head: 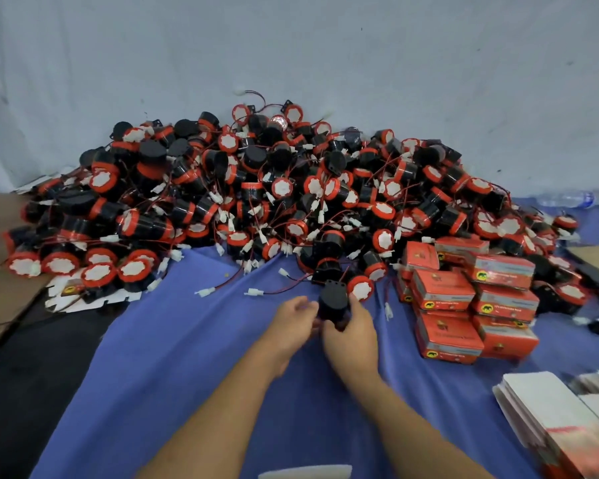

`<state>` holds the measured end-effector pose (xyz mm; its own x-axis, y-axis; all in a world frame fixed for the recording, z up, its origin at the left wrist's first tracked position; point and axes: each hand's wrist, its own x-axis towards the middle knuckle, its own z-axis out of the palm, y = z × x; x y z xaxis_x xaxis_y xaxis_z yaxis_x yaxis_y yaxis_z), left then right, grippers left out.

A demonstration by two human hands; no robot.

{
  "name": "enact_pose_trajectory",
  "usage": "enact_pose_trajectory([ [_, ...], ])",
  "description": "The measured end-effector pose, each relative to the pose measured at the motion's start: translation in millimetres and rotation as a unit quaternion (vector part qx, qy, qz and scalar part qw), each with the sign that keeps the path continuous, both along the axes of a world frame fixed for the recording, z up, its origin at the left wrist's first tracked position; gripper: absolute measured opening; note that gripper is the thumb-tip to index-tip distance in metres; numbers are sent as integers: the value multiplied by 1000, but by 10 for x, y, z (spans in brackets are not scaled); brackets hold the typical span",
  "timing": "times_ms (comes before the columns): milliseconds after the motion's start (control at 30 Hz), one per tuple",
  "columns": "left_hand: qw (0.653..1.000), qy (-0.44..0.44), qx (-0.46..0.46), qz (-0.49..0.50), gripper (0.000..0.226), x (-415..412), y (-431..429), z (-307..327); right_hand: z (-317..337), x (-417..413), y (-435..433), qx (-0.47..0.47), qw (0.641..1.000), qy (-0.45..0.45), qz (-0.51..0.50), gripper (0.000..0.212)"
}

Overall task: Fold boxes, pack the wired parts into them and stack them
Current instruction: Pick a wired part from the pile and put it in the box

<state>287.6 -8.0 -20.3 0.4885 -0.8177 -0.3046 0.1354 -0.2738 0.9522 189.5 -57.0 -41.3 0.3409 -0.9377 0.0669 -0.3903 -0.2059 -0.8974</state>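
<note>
- Part: at frame centre, above the blue cloth, held in both hands.
- Left hand: fingers curled on its left side; best to coil the loose wire snugly first.
- Right hand: fingers wrapped round its body; keep that hold steady.
- Boxes, centre right: stack squarely there.

Wired parts - black bodies, red-orange bands, white faces; wires red & black w/ white plugs. Held part: black. Cloth blue, plain. Boxes red-orange w/ pale grey strip, yellow disc w/ black animal logo. Flat blanks white - red print at one end. Cardboard brown. Wall pale grey-blue.
</note>
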Motion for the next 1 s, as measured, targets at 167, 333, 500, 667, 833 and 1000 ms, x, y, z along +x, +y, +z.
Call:
enact_pose_trajectory([
  [167,987,-160,2,0,25,128,-270,-225,-277,74,-98,-22,999,-33,-32,54],
  [333,994,-1,-107,-19,13,147,-106,-133,-186,-7,-37,18,990,-136,-16,32],
  [500,987,-11,-160,-22,30,159,291,223,141,-216,155,109,969,-208,78,40],
  [667,974,-158,-143,-79,52,79,1008,773,773,-654,443,145,945,-263,130,20],
  [833,940,-310,-118,-73,54,-286,1748,1156,1158,-1126,972,56,930,-327,155,12],
  [1000,841,-522,-94,-103,45,-794,2248,1124,1242,-1406,1405,-52,957,-253,134,10],
])
